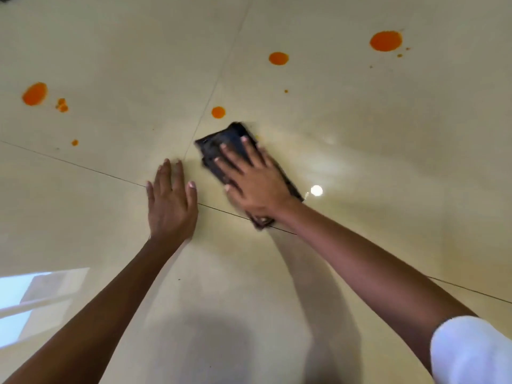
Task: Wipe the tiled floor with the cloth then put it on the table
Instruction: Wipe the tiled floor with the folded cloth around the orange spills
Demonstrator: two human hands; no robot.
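Observation:
A dark folded cloth lies flat on the glossy cream tiled floor near the middle of the view. My right hand presses down on it with fingers spread, covering most of it. My left hand rests flat on the floor just left of the cloth, fingers together, holding nothing. Several orange spills mark the tiles: one small spot just beyond the cloth's far corner, one further off, a big one at far right, another at far left.
Thin grout lines cross the floor under my hands. Small orange droplets lie at left. A window reflection shines on the tile at lower left, and a lamp glare sits right of the cloth. No table is in view.

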